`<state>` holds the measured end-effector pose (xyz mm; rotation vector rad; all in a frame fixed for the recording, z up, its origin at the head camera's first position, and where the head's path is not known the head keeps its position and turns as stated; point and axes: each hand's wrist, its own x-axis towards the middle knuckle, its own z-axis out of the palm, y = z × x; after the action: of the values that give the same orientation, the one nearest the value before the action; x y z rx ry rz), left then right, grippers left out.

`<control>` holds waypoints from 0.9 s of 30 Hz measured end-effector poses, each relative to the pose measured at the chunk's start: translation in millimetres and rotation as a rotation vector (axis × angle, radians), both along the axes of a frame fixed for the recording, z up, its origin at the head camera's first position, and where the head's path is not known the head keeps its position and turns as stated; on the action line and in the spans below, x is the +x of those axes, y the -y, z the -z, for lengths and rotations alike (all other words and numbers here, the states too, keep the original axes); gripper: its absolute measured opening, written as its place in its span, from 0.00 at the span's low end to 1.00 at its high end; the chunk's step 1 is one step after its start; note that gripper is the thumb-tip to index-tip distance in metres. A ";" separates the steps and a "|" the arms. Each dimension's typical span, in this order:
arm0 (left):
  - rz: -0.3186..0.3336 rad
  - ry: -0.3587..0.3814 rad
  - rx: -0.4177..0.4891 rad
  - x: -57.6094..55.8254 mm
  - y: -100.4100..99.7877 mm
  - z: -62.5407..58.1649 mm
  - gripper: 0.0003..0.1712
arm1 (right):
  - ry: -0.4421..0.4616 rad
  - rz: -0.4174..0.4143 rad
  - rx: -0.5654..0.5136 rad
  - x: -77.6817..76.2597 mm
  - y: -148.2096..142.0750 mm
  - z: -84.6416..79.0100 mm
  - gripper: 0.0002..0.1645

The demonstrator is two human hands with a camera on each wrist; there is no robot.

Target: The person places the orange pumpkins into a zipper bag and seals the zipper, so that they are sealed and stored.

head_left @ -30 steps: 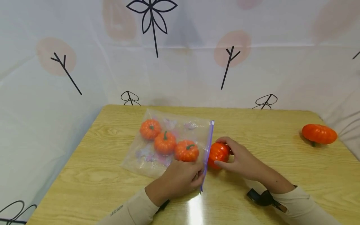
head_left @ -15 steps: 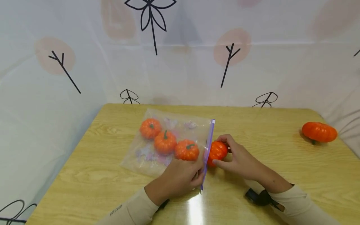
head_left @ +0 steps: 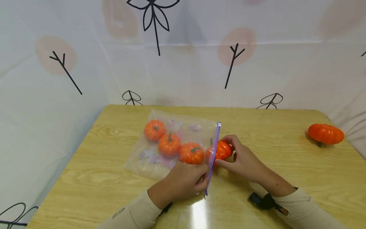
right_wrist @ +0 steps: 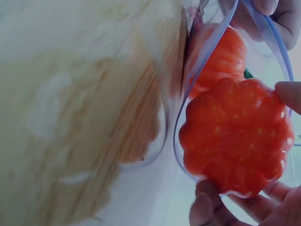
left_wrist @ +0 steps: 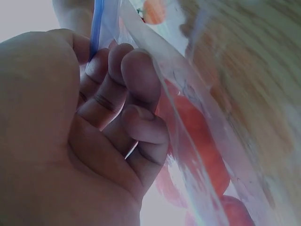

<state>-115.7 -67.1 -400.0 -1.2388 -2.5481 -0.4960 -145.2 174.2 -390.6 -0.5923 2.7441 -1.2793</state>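
A clear zip bag (head_left: 197, 135) with pink and lilac print lies on the table, its purple zip edge (head_left: 210, 173) facing right. Three small orange pumpkins (head_left: 169, 146) are inside. My left hand (head_left: 184, 179) pinches the near end of the bag's mouth, and the left wrist view has the zip strip (left_wrist: 96, 28) between thumb and finger. With thumb and fingers round its sides, my right hand (head_left: 247, 163) holds another orange pumpkin (head_left: 224, 150) partway through the mouth. In the right wrist view that pumpkin's ribbed underside (right_wrist: 235, 141) fills the opening, a bagged pumpkin (right_wrist: 223, 61) behind it.
A larger, flatter orange pumpkin (head_left: 326, 134) lies tipped, stem down, near the table's right edge. Wood-grain tabletop (head_left: 85, 168) surrounds the bag. A white printed cloth (head_left: 186, 73) stands behind the table.
The right hand has moved the pumpkin left and slightly away, from beside the zip edge to partly inside the bag. The left hand keeps its pinch almost in place.
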 end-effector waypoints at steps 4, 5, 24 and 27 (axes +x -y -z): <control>0.019 0.027 -0.007 1.1 0.1 -0.3 0.10 | 0.004 -0.011 -0.014 0.1 -0.3 2.3 0.43; 0.022 0.033 -0.008 1.1 0.1 -0.4 0.10 | 0.001 -0.014 -0.014 -0.1 -0.5 2.6 0.43; 0.054 -0.005 -0.002 -0.2 1.0 -1.2 0.10 | -0.088 -0.064 -0.072 -4.7 0.4 6.3 0.44; 0.060 -0.018 0.000 -0.5 1.2 -0.7 0.10 | -0.094 -0.073 -0.079 -4.7 0.6 6.4 0.44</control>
<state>-116.1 -68.3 -399.3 -1.3164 -2.5026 -0.4961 -149.9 173.6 -397.0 -0.7702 2.7275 -1.3823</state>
